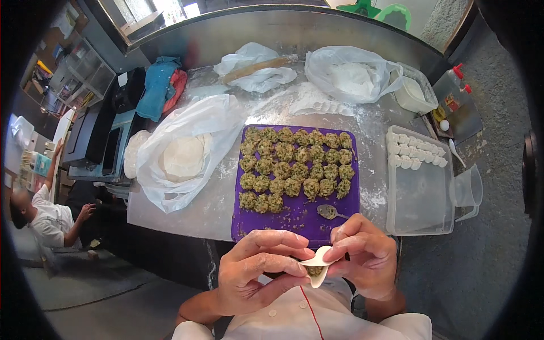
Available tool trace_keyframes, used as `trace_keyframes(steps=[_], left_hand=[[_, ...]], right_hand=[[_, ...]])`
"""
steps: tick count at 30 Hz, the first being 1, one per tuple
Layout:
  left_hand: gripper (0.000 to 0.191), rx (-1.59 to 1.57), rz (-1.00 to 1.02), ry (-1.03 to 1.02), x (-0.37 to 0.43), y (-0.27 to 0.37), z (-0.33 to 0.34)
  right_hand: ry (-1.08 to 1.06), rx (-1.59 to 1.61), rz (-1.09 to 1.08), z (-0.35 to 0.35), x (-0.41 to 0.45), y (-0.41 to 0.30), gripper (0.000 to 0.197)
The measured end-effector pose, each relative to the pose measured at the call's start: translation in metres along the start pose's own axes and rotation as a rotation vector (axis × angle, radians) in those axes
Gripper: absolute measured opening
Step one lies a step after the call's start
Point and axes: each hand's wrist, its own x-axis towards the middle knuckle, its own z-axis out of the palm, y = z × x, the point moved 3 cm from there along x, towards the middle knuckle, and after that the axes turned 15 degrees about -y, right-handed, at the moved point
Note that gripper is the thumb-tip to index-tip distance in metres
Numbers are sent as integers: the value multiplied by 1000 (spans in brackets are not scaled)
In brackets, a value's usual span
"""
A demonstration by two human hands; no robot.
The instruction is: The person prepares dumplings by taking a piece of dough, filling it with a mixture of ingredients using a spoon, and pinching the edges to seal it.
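Observation:
Between my two hands is a dumpling wrapper (317,284) folded part way around a greenish filling (313,270), which shows at the gap. My left hand (263,267) pinches one side of the dough, fingers and thumb meeting at its edge. The other side is held by my right hand (365,255), thumb below and fingers on top. Both hands are dusted with flour and stand just in front of a purple tray (263,223). Balls of chopped green filling (292,187) lie in rows on this tray. A metal spoon (327,211) rests near its right edge.
Folded dumplings (409,162) line the far end of a plastic container (420,199) at right, beside a measuring jug (467,185). Left of the tray, dough (185,157) lies in a plastic bag (159,193). Behind are a rolling pin (259,68) and bagged flour (350,78). Another person (51,216) is at far left.

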Motion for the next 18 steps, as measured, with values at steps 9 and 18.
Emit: trace_keyframes(steps=[9, 18], left_hand=[[27, 158, 25, 10, 2, -2, -1], [26, 102, -155, 55, -2, -21, -7]], right_hand=[[-50, -354, -14, 11, 3, -9, 31], [-68, -523, 20, 13, 1, -3, 31]])
